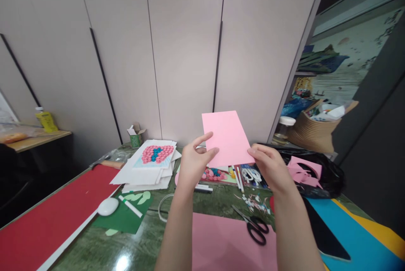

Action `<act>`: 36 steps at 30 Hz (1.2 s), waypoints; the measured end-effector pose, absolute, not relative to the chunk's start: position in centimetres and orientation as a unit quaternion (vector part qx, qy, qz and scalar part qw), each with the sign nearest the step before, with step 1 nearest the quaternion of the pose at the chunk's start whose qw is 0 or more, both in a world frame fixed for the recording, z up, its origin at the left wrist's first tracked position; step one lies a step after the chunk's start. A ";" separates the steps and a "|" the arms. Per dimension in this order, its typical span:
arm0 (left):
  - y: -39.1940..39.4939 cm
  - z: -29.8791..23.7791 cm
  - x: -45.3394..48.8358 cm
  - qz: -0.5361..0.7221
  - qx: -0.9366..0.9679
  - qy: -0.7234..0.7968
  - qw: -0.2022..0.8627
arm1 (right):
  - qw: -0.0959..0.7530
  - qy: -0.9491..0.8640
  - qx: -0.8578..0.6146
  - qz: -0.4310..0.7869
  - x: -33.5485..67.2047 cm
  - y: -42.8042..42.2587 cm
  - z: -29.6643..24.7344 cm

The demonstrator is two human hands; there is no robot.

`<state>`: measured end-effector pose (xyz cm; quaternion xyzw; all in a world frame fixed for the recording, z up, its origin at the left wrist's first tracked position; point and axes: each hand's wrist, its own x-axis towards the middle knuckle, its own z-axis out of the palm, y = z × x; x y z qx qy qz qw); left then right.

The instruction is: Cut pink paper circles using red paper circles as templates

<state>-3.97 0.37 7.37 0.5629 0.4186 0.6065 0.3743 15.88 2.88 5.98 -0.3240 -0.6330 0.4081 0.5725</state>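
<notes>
A pink sheet of paper (225, 136) is raised above the table between both hands, tilted so its broad face shows. My left hand (196, 159) grips its left edge, thumb and index finger on the near face. At the lower right corner my right hand (268, 163) pinches the sheet. Below, a larger pink sheet (218, 241) lies flat on the table, and black-handled scissors (255, 225) rest on it, blades pointing away to the left. Small paper scraps (255, 203) are scattered just beyond the scissors.
Left are white papers with a pink-and-blue picture (157, 154), green paper (126, 216), a white marker (130, 206), a white oval object (108, 207) and red sheets (63, 216). Right are a black bag (335, 178) with pink offcuts (305, 172), a dark tablet-like slab (327, 237) and blue paper (357, 233).
</notes>
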 end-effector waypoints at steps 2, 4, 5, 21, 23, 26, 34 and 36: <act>0.3 7.4 -4.0 0.607 0.563 0.419 0.373 | 0.571 -0.634 -0.326 0.408 15.9 2.9 6.0; 0.3 7.5 -4.0 0.608 0.563 0.420 0.371 | 0.567 -0.636 -0.328 0.408 16.0 2.9 5.9; 0.3 7.5 -3.9 0.609 0.563 0.420 0.369 | 0.564 -0.638 -0.328 0.409 16.0 2.9 6.0; 0.3 7.7 -3.9 0.611 0.563 0.436 0.345 | 0.492 -0.694 -0.369 0.374 16.4 2.7 6.5; 0.2 7.7 -3.9 0.611 0.564 0.437 0.342 | 0.494 -0.691 -0.372 0.374 16.4 2.7 6.4; 0.1 7.7 -3.9 0.612 0.567 0.441 0.330 | 0.503 -0.681 -0.388 0.364 16.4 2.7 6.4; 0.5 7.4 -4.0 0.614 0.573 0.447 0.307 | 0.469 -0.696 -0.401 0.368 16.7 2.3 6.7; 0.5 7.4 -4.0 0.616 0.572 0.443 0.312 | 0.467 -0.700 -0.391 0.374 16.9 2.4 6.6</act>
